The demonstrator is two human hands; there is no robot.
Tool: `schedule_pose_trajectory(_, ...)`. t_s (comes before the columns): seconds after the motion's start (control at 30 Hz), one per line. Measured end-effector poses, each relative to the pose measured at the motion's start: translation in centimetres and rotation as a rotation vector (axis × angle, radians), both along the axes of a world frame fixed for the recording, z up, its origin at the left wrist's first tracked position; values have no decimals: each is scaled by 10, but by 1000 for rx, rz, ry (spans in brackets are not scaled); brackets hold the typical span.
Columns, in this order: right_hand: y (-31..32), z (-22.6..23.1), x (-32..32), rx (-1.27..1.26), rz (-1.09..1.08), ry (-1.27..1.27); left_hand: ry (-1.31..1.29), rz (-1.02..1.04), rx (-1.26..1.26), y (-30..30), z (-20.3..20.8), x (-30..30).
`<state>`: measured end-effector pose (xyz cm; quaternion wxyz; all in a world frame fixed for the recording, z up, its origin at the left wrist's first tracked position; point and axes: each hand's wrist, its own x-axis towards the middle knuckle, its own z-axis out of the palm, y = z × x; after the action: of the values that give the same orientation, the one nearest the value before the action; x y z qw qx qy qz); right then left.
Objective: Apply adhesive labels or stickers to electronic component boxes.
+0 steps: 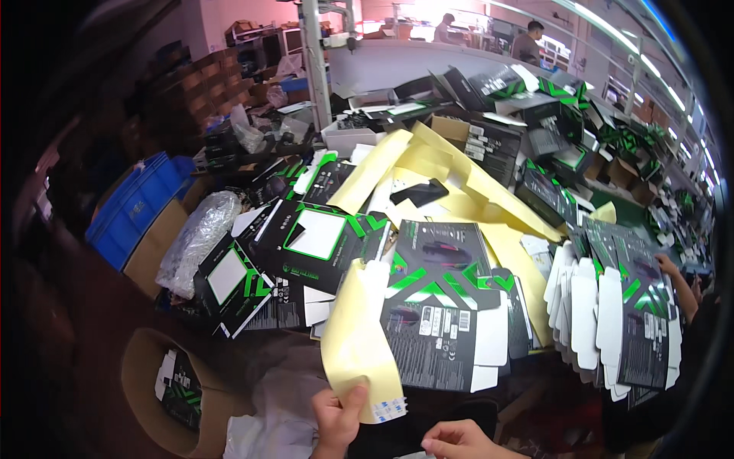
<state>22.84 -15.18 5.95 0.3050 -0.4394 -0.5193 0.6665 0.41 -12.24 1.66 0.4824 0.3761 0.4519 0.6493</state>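
My left hand (339, 417) is closed on the lower end of a long pale-yellow paper strip (355, 336). The strip bends upward over the front edge of a flat black-and-green box blank (436, 306) with white flaps. A small printed patch shows at its bottom corner. Low in the view, to the right of the strip, is my right hand (462, 441), thumb and fingers drawn together. Whatever they pinch is mostly cut off by the lower edge; only a bit of white shows. More yellow sheets (474, 191) lie crumpled behind the blank, with a dark flat piece (419, 193) on them.
Black-and-green box blanks (321, 237) are heaped left, with a bubble-wrapped bundle (200, 237) and a blue crate (141, 206). An open round-mouthed carton (164, 394) stands lower left. A stack of blanks (600, 306) is at right, near another person's hand (673, 271).
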Motion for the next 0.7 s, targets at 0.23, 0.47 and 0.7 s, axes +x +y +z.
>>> schedule_pose_trajectory(0.23,34,27,-45,751,-200,-211,206,-112,-67,-12,10,22)
schedule_pose_trajectory(0.47,42,22,-21,1166,-94,-100,-75,-317,-127,-1,18,27)
schedule_pose_trajectory(0.7,72,19,27,954,-280,79,-163,-247,-116,33,18,50)
